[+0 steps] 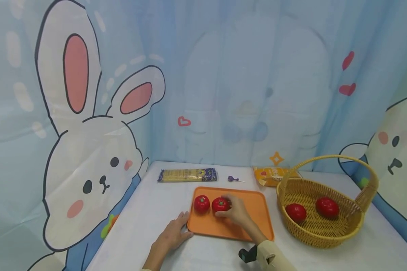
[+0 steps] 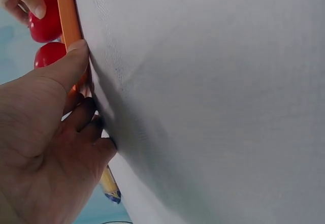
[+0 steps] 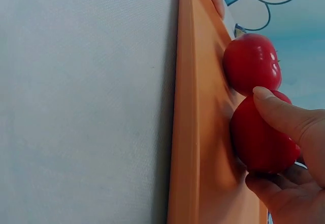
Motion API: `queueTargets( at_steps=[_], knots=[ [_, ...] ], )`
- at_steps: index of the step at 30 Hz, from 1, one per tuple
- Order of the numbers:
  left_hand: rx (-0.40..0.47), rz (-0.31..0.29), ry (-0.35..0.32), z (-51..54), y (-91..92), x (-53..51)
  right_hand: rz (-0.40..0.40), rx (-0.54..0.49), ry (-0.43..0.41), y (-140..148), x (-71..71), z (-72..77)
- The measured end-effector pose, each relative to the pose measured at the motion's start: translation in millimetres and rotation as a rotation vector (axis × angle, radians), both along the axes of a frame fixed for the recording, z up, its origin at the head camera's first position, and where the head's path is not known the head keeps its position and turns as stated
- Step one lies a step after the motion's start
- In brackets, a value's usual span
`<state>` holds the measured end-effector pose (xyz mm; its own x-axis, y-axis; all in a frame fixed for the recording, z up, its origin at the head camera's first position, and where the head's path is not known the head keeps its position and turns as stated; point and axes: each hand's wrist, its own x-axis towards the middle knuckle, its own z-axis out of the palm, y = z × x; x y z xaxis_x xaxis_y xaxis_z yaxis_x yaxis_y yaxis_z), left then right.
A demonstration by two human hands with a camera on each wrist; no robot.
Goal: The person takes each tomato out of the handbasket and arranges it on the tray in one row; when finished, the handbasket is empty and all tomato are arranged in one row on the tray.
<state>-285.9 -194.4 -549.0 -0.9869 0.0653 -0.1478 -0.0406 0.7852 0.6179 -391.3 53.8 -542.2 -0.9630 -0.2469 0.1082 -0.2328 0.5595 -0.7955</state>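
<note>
An orange tray (image 1: pixel 254 214) lies on the white table with two red tomatoes on its left half. My right hand (image 1: pixel 236 211) grips the right-hand tomato (image 1: pixel 220 204), thumb on one side and fingers round the other, as the right wrist view also shows. The other tomato (image 1: pixel 201 204) sits just left of it; in the right wrist view the held tomato (image 3: pixel 264 135) and its neighbour (image 3: pixel 251 64) look nearly touching. My left hand (image 1: pixel 172 234) rests at the tray's left edge, and in the left wrist view its thumb lies against the rim (image 2: pixel 69 16), fingers loosely bent.
A wicker basket (image 1: pixel 322 241) with a tall handle stands on the right, holding two red items (image 1: pixel 327 207). Along the back lie a long yellow and blue packet (image 1: pixel 187 175), a small purple lollipop (image 1: pixel 234 179) and an orange bag (image 1: pixel 269 175). Behind hangs a blue curtain.
</note>
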Motion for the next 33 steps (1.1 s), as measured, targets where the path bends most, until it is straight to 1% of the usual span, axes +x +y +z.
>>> queueTargets(
  at_steps=[8,12,15,17,19,21,24,28,29,31,32,33],
  knots=[
    [-0.023,0.022,-0.004,0.8,3.5,0.3,0.002,-0.003,-0.007,-2,-3.0,-1.7],
    [-0.026,0.022,-0.005,1.0,3.4,-0.1,0.000,-0.025,-0.013,-2,-2.0,-0.3],
    [-0.024,0.017,-0.001,0.2,2.4,0.1,0.004,-0.057,-0.025,-2,0.7,3.3],
    [-0.019,0.010,-0.006,0.2,1.8,-0.5,0.010,-0.079,-0.034,1,3.7,10.4],
    [-0.017,0.007,-0.013,0.4,1.1,-0.9,0.027,-0.078,-0.025,5,8.0,23.3],
    [-0.017,0.005,-0.021,0.9,0.6,-2.0,0.065,-0.071,0.001,14,13.1,41.9],
    [-0.023,0.007,-0.021,1.3,0.9,-1.3,0.184,-0.023,0.085,35,23.9,77.2],
    [-0.025,0.008,-0.014,2.5,2.7,0.3,0.394,0.037,0.183,79,44.1,127.3],
    [-0.025,0.010,-0.015,3.1,2.9,0.5,0.432,0.051,0.193,91,49.9,138.5],
    [-0.024,0.005,-0.007,4.2,3.5,1.0,0.492,0.083,0.210,117,58.5,155.8],
    [-0.026,0.003,-0.004,4.2,3.6,1.2,0.512,0.097,0.215,130,61.3,161.9],
    [-0.028,-0.001,0.002,4.4,3.8,1.4,0.516,0.108,0.209,143,62.8,166.3]
  ],
)
